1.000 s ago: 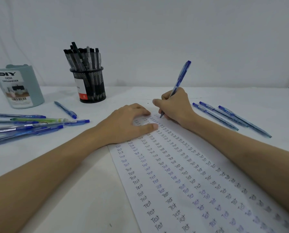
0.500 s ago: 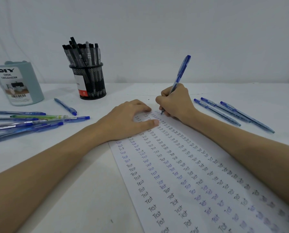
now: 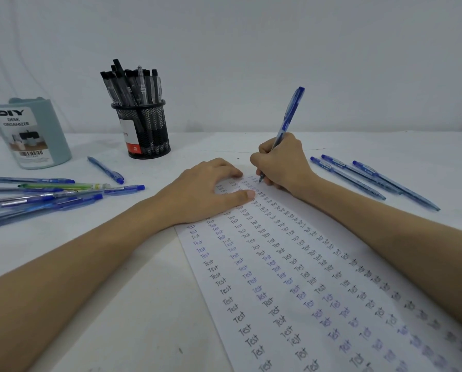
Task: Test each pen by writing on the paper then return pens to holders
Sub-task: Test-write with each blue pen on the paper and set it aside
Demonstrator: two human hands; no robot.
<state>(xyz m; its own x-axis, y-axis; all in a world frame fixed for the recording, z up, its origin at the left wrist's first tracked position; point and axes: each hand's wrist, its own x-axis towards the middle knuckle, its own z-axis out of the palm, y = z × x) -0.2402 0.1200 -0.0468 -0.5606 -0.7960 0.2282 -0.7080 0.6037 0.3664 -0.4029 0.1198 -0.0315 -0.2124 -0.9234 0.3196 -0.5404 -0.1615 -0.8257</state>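
— What's nearest you right now?

— The paper, running from 5 o'clock up toward centre, and I'm filling it with rows of "Test" in black and blue. Most of it is covered, so I'm judging the testing is well along.

— And your hands?

— My left hand is lying flat with fingers spread, pressing the sheet's far end down. My right hand is pinching a blue pen, tip touching the paper at the far end of the rows.

— What's left?

— Three blue pens are lying at 3 o'clock, and a loose pile of pens, mostly blue with one green, is lying at 9 o'clock. Which are tested I cannot tell, but none of them is in a holder yet.

— Farther out?

— At 11 o'clock the black mesh holder is standing full of black pens; at 10 o'clock the teal desk organizer is waiting, its inside hidden. The worktop is white, with a plain pale wall behind.
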